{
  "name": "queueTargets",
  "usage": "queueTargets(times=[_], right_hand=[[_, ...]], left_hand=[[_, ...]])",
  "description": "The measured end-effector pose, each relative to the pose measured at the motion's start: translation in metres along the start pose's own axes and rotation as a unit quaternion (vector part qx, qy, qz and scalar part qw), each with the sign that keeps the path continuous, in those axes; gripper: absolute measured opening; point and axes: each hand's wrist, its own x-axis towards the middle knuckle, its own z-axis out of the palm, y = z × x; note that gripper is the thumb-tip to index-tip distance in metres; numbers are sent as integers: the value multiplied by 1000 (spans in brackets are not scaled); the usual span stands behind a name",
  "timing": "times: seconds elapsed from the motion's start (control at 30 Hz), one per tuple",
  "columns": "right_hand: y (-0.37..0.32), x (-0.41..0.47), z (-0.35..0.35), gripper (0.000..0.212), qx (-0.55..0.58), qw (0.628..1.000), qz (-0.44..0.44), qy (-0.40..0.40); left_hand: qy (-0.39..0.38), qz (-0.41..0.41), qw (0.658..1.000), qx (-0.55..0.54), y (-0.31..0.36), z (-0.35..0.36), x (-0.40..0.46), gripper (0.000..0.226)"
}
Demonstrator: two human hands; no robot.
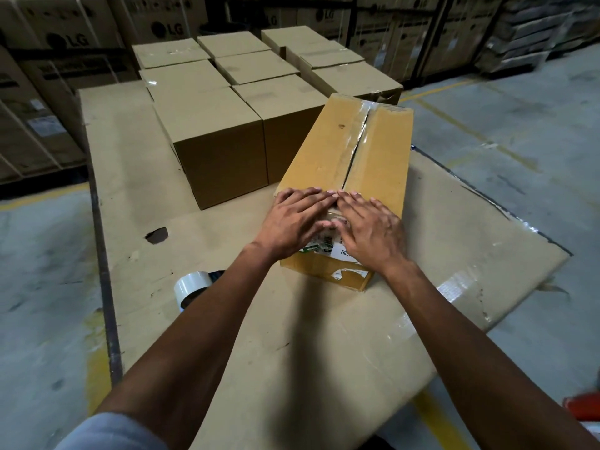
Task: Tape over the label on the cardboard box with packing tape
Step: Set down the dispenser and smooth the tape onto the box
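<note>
A long yellowish cardboard box [328, 151] lies on flattened cardboard, its top seam covered with clear tape. Both hands rest flat on its near end, palms down, fingers spread, index fingers almost touching. My left hand [293, 219] and my right hand [370, 228] cover most of a white label [328, 246] with green print, which peeks out between and below them. A roll of clear packing tape [191, 289] lies on the cardboard to the left, partly hidden behind my left forearm.
Several sealed brown boxes [220, 125] stand in rows behind and left of the long box. Flattened cardboard sheets [162, 222] cover the work surface over a concrete floor [519, 141]. Stacked printed cartons [48, 43] line the back. An orange object [584, 405] sits at the right edge.
</note>
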Motion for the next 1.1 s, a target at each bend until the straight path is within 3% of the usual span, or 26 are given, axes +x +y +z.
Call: queueTargets(times=[0.2,0.37,0.5,0.63,0.8,0.93,1.1], right_hand=[[-4,1,1,56,-5,999,23,22],[-3,2,5,58,-19,999,8,33],[2,-1,2,76,-38,999,-13,5],[-5,1,-2,58,-13,1000,20,12],[-6,1,0,61,-10,999,28,11],[-1,-1,1,81,-37,999,-3,-3],[-1,-3,-1,90,-33,999,-8,-12]], left_hand=[[60,-31,998,18,8,11,2,48],[33,8,999,20,0,6,-2,65],[5,20,999,30,-3,3,-4,78],[2,-4,1000,1,1,-1,1,58],[32,-21,999,6,5,5,2,46],[9,15,1000,20,-2,0,-1,58],[-36,18,999,33,-4,-3,-3,79]])
